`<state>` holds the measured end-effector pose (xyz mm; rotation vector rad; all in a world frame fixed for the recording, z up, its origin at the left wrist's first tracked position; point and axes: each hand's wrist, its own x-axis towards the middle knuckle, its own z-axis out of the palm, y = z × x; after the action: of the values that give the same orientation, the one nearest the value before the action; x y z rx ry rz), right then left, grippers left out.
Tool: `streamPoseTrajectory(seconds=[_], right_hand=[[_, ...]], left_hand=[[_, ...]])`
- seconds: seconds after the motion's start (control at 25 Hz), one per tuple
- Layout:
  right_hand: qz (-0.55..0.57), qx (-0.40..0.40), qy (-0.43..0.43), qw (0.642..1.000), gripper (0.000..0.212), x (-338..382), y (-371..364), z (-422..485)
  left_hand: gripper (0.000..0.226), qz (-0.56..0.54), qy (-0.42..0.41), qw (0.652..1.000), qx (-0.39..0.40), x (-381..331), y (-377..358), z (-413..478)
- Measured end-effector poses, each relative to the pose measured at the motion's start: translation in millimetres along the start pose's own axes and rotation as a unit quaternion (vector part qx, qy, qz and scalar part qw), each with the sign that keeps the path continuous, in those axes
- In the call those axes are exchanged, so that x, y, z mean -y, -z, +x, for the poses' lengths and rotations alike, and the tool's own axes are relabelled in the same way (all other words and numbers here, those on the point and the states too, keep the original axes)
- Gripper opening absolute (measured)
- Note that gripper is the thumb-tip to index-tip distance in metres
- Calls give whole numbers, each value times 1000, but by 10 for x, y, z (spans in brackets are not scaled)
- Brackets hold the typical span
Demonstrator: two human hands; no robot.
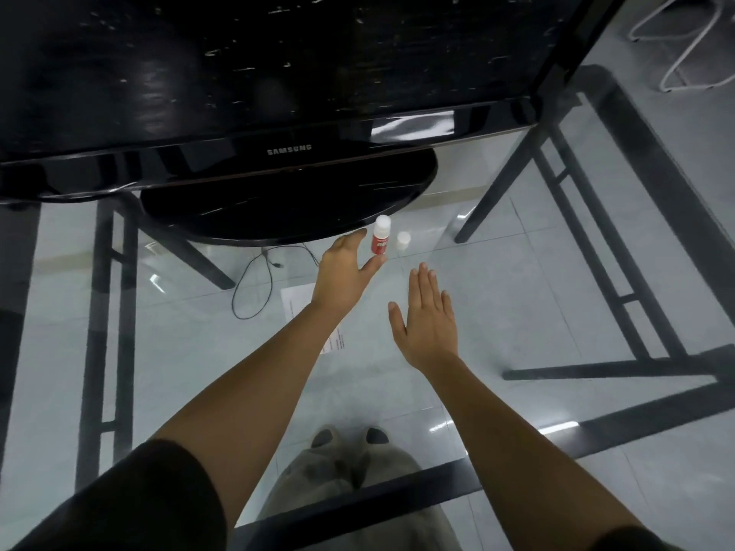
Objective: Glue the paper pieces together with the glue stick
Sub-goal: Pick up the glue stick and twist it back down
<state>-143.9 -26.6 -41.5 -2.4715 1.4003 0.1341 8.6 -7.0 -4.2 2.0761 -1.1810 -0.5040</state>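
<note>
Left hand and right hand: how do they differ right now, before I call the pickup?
The left hand reaches up to the glue stick, thumb and fingers spread toward it. The right hand is held flat, fingers straight, apart from the stick. The left hand is farther forward, near the monitor base, while the right hand is nearer the body. Both are open and hold nothing.

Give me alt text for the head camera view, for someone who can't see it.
A person's left hand reaches with spread fingers for an upright red glue stick on a glass table, a small white cap beside it. The right hand hovers flat and open nearby; a printed paper lies under the left forearm, before a black monitor.
</note>
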Motion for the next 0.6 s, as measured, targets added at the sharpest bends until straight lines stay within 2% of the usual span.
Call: streamPoseTrajectory(seconds=[0.4,0.6], right_hand=[[-33,-14,-4,999,70,-10,-91,30],[-9,-2,3,1000,66,-35,-4,21]], left_hand=[[32,-81,29,996,-36,-51,-178,105],[24,-116,23,991,-59,-34,-56,2]])
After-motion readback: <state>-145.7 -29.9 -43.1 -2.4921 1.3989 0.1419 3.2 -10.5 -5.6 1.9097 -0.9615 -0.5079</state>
